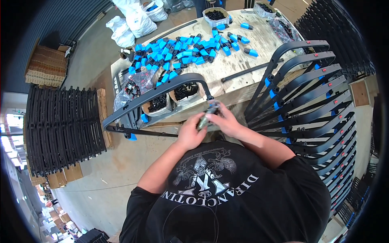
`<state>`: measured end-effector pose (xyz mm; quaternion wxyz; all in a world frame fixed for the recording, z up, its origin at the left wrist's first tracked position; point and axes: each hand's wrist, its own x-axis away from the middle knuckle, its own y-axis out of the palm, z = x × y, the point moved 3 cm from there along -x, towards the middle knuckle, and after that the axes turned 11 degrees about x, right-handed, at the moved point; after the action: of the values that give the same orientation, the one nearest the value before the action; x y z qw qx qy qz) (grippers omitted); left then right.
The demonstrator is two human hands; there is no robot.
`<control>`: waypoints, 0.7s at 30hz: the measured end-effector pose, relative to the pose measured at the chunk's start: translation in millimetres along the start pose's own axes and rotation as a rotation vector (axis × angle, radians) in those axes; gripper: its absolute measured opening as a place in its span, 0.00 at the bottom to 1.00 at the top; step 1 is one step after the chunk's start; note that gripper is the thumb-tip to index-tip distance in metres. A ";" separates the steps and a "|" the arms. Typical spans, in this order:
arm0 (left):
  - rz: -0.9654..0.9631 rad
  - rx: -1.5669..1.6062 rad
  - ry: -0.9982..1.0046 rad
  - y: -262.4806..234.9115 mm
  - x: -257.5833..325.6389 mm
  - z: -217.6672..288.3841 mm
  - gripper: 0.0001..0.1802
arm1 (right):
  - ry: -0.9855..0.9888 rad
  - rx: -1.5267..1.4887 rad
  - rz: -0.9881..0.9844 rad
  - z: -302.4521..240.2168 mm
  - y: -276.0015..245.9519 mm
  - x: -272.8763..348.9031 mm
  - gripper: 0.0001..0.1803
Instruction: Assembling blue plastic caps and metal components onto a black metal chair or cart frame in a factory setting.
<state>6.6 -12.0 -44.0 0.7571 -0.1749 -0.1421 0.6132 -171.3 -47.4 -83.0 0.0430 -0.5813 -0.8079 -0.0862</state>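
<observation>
Both of my hands meet in front of my chest, closed about a small, elongated grey-green object (204, 119) whose kind I cannot make out. My left hand (189, 133) wraps its lower end, and my right hand (227, 122) grips nearer the top, thumb across it. Just beyond the fingers is the end of a bent black metal frame (162, 90), which leans along the table's near side with a blue cap (132, 137) at its lower corner. Whether the object touches the frame is hidden.
Blue-and-black plastic caps (178, 50) lie heaped on the wooden table (243, 60). Boxes of small black parts (185, 92) stand at its near edge. Similar black frames (308, 87) are lined up on my right; stacked black bars (65, 125) stand left. White sacks (139, 20) sit behind.
</observation>
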 end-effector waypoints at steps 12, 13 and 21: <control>-0.004 0.168 -0.353 -4.1 45.9 -52.4 0.28 | 0.258 0.620 0.436 49.1 -95.8 -122.7 0.37; 0.002 0.162 -0.407 -4.3 54.0 -59.0 0.27 | 0.308 0.617 0.367 59.8 -101.4 -146.6 0.38; 0.175 0.261 -0.579 -30.5 119.4 -104.9 0.23 | 0.189 1.095 0.457 39.2 -70.8 -194.6 0.49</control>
<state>103.3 89.7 -124.8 0.6456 0.0937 -0.2562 0.7133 -174.8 -243.2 -160.9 0.4253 -0.6234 -0.5821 0.3026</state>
